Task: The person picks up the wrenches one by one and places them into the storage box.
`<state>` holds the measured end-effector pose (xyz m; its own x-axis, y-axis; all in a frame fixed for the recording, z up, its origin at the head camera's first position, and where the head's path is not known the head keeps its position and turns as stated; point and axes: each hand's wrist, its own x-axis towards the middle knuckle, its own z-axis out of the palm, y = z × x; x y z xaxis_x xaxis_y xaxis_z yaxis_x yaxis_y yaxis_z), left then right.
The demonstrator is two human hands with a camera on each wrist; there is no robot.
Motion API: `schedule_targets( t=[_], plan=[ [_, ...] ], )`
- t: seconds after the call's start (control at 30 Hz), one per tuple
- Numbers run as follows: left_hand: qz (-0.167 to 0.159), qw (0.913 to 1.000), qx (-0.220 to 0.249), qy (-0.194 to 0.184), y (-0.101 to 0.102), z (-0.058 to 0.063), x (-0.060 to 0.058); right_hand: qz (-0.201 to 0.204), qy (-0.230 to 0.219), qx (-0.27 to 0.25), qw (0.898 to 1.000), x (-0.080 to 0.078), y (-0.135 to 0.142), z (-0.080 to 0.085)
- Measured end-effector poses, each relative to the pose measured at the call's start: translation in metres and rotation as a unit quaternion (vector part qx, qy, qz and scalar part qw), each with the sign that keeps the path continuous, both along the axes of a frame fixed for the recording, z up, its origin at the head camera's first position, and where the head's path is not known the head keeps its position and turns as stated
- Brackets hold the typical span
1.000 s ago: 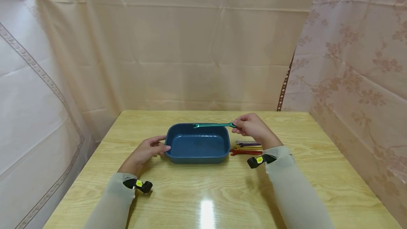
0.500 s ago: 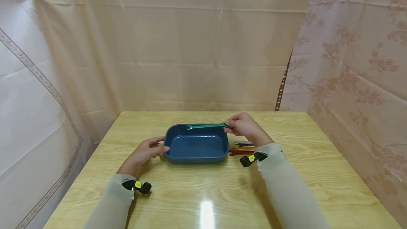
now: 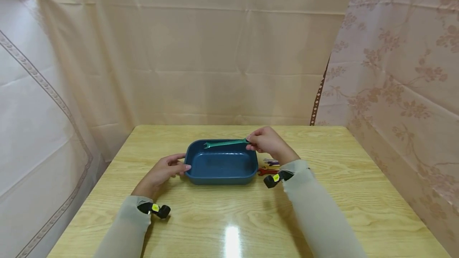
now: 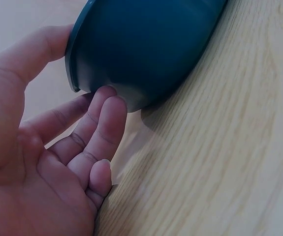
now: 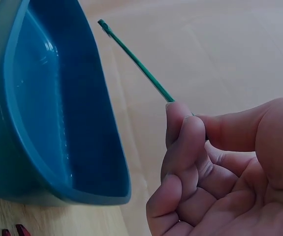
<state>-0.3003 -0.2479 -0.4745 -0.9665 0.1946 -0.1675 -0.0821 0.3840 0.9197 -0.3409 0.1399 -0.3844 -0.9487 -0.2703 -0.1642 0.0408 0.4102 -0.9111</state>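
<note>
My right hand (image 3: 268,143) pinches a green open-ended wrench (image 3: 225,143) by its right end, between thumb and fingers. The wrench lies nearly level above the back part of a blue rectangular basin (image 3: 221,180), apart from it in the right wrist view. Nothing is seen lying in the basin. At the basin's left end, my left hand (image 3: 163,172) holds the wall, with the thumb over the rim and the fingers against the outside. In the left wrist view, the left fingers (image 4: 112,123) touch the basin's outer side (image 4: 141,49).
Right of the basin, several wrenches lie side by side, partly hidden by my right wrist: a red wrench (image 3: 268,171), a yellow one, a purple one and a silver one. The wooden table (image 3: 201,222) ends at a beige curtain (image 3: 222,71) behind.
My right hand has moved left with the green wrench, bringing it from the basin's back right edge to above its inside. The left hand stays on the basin.
</note>
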Motion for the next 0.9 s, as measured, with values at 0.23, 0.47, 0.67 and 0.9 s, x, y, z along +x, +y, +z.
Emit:
schedule_targets(
  t=[0.23, 0.47, 0.67, 0.9],
  plan=[
    [0.001, 1.0000, -0.004, -0.007, 0.001, 0.001, 0.000, -0.001, 0.000, 0.018, 1.000, -0.001, -0.009, -0.002],
    [0.001, 1.0000, -0.005, -0.006, -0.001, 0.000, -0.001, -0.002, 0.000, 0.021, 1.000, -0.001, -0.016, -0.004],
    [-0.003, 1.0000, -0.005, 0.002, -0.001, -0.002, -0.002, 0.001, -0.007, 0.021, 1.000, -0.002, -0.019, -0.005],
    [-0.006, 1.0000, -0.001, 0.001, -0.001, 0.000, -0.001, 0.003, -0.022, 0.022, 0.999, 0.000, -0.024, 0.000]
  ],
)
